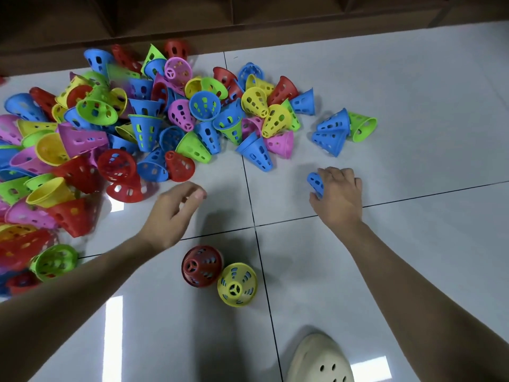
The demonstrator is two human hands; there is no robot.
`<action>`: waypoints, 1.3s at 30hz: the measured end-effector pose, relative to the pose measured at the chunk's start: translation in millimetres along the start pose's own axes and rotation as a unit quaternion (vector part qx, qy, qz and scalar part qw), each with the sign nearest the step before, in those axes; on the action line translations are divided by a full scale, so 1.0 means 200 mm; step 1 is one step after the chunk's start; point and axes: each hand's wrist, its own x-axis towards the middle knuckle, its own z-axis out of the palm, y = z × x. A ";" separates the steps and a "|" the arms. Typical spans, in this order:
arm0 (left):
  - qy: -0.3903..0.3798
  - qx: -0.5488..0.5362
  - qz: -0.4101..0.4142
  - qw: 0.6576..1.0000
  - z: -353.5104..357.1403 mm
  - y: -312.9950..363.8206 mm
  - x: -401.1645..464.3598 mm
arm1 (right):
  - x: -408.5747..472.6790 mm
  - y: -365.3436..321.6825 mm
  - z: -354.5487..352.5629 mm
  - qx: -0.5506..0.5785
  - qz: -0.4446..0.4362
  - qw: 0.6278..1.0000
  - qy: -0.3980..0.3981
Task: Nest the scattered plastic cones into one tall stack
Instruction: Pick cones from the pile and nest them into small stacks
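No brand, label or writing can be read on anything here, so go by colour and count, taking the big heap of perforated plastic cones (132, 128) in red, blue, green, yellow and pink as your landmark; it holds too many cones, overlapped and partly blurred, to count. Your right hand (337, 195) is off to the right of the heap and nearer you, its fingers curled over one small blue perforated plastic cone (315, 183) that it grips against the pale grey tiled floor (427, 106). Your left hand (173, 213) hovers just off the heap's near edge, fingers loosely spread and holding nothing. Right of the heap and apart from it lies a small cluster of three cones: two blue perforated cones (332, 132) on their sides, touching one another, and one green perforated cone (362, 126) touching them. Nearer you than the heap, two cones stand upright side by side and touching: one dark red perforated cone (202, 266) and one yellow perforated cone (237, 284), both seen from the narrow top. One cream foam clog with round holes (319, 359) shows closest to you, and dark wooden shelving (248, 12) runs along the floor beyond the heap
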 end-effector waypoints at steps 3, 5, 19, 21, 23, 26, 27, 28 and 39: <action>-0.024 0.086 0.015 0.996 0.07 -0.02 0.26 | 0.07 0.00 -0.03 -0.029 0.107 0.990 -0.091; -0.042 0.149 0.049 0.987 0.12 -0.03 0.40 | 0.09 0.00 -0.04 -0.057 0.136 0.978 -0.147; -0.122 0.446 0.087 0.882 0.33 0.11 0.72 | -0.15 -0.24 -0.24 0.639 0.213 0.721 -0.160; -0.107 0.475 0.067 0.871 0.33 0.11 0.71 | -0.18 -0.27 -0.29 0.703 0.235 0.649 -0.169; -0.097 0.509 0.059 0.853 0.31 0.10 0.69 | -0.20 -0.29 -0.34 0.720 0.238 0.631 -0.166; -0.086 0.580 0.078 0.806 0.26 0.09 0.64 | -0.24 -0.33 -0.41 0.712 0.216 0.654 -0.135; -0.093 0.595 0.083 0.794 0.23 0.09 0.62 | -0.27 -0.35 -0.43 0.710 0.207 0.661 -0.126; -0.105 0.604 0.085 0.786 0.22 0.08 0.60 | -0.30 -0.36 -0.46 0.705 0.196 0.671 -0.119; -0.126 0.524 0.005 0.842 0.05 -0.08 0.26 | -0.74 -0.50 -0.46 0.540 0.019 0.821 -0.185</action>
